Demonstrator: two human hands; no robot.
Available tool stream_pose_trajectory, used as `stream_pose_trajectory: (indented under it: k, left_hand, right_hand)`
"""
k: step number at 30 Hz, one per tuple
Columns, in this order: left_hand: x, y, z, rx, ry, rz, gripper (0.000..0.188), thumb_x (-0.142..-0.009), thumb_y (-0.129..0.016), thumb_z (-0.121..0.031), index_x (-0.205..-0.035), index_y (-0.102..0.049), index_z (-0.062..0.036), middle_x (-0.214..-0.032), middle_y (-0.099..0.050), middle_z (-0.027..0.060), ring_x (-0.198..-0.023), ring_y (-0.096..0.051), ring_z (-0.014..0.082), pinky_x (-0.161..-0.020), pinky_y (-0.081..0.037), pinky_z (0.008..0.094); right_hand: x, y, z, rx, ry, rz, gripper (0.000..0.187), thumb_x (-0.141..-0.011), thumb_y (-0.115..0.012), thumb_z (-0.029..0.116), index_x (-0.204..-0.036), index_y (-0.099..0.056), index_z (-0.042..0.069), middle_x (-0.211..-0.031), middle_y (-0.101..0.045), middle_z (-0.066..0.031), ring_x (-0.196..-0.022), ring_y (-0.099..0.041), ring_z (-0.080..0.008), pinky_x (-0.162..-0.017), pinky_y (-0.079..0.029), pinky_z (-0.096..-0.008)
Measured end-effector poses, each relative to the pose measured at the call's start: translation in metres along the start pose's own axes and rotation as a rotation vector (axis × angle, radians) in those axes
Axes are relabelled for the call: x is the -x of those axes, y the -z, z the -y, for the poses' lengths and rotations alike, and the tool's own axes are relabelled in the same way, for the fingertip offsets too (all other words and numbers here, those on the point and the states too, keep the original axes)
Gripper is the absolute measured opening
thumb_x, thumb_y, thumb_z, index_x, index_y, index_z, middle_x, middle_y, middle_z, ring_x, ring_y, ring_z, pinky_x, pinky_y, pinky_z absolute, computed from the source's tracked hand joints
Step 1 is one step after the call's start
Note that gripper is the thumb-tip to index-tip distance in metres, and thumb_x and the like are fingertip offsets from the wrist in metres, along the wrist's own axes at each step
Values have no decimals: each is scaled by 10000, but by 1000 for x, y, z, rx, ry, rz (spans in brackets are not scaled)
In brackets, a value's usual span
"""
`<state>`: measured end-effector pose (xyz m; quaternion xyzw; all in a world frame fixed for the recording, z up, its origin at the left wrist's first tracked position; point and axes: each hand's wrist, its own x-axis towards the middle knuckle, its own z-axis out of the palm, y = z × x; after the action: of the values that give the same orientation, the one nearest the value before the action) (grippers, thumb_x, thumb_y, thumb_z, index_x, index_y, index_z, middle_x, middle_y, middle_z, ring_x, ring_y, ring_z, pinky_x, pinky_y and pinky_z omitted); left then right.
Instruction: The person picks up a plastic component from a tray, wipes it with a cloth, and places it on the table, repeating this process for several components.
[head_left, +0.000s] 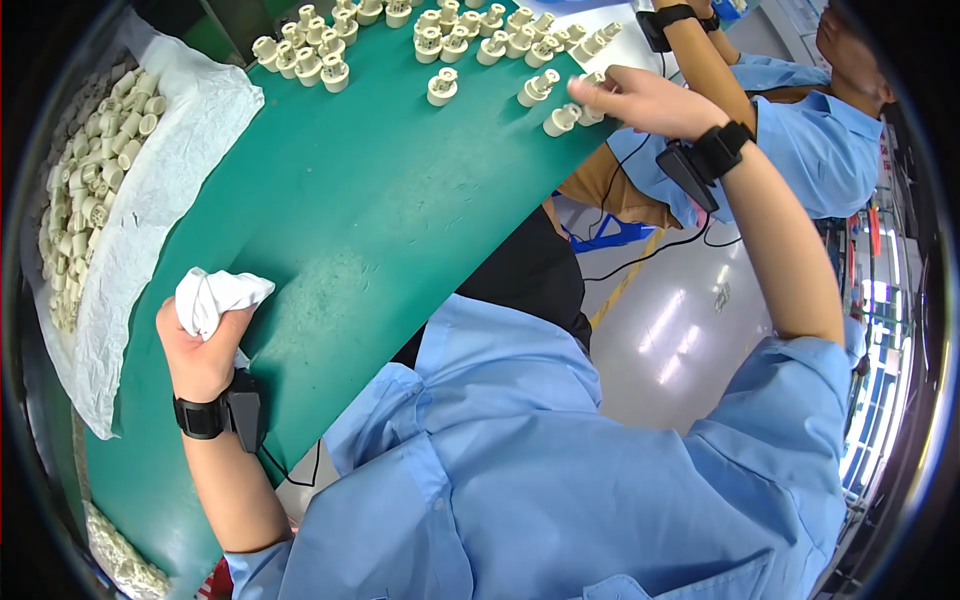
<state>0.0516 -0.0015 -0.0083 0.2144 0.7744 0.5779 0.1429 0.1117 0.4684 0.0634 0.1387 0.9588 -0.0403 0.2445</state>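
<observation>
My left hand (205,350) is closed around a crumpled white cloth (222,298), held over the left part of the green table (300,230). At the table's right edge, my right hand (650,100) has its fingers and thumb around the stem of a cream plastic fitting (591,115); the grip itself is partly hidden. Just left of those fingers stand two more fittings, one at the edge (562,120) and one slightly farther back (538,87). Each has a round cup-like base and a narrower stem on top.
Several similar fittings (440,87) stand in groups along the far side. A white-lined container (200,110) on the left holds many loose cream plastic pieces (100,170). A co-worker in a blue sleeve (815,150) sits close on the right. Cables (640,262) hang beside the table.
</observation>
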Motion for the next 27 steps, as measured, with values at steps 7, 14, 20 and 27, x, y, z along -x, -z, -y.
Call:
stream_pose_trajectory:
  k: [7,14,20,27]
  left_hand:
    - [0,2,1,-32,-16,13,100,-731,-630,41,-827,-646,16,-760,-638,23,-692,-586,96,-621,-445,231]
    - [-3,-2,-4,-15,-14,22,109,-737,-630,49,-841,-645,19,-784,-644,33,-714,-593,103,-649,-462,237]
    - [-2,-2,-1,15,-18,10,132,-737,-627,60,-863,-644,24,-818,-646,46,-744,-602,114,-676,-476,245]
    - [-1,-1,1,-15,-13,13,143,-741,-621,73,-875,-645,30,-828,-647,53,-753,-610,126,-689,-484,251]
  right_hand:
    - [28,-35,-15,-544,-17,-460,425,-885,-561,407,-1045,-583,14,-880,-613,-62,-826,-581,-136,-682,-480,-266]
    - [27,-94,-3,-627,81,-706,254,-830,-664,171,-1033,-586,40,-854,-579,12,-772,-513,-84,-655,-445,-230]
    - [26,-100,2,-589,88,-810,243,-818,-683,137,-1016,-577,43,-849,-579,36,-755,-511,-58,-631,-418,-190]
    - [102,-85,108,-806,264,-968,264,-726,-706,-30,-953,-571,-19,-853,-624,-41,-683,-576,-67,-642,-464,-194]
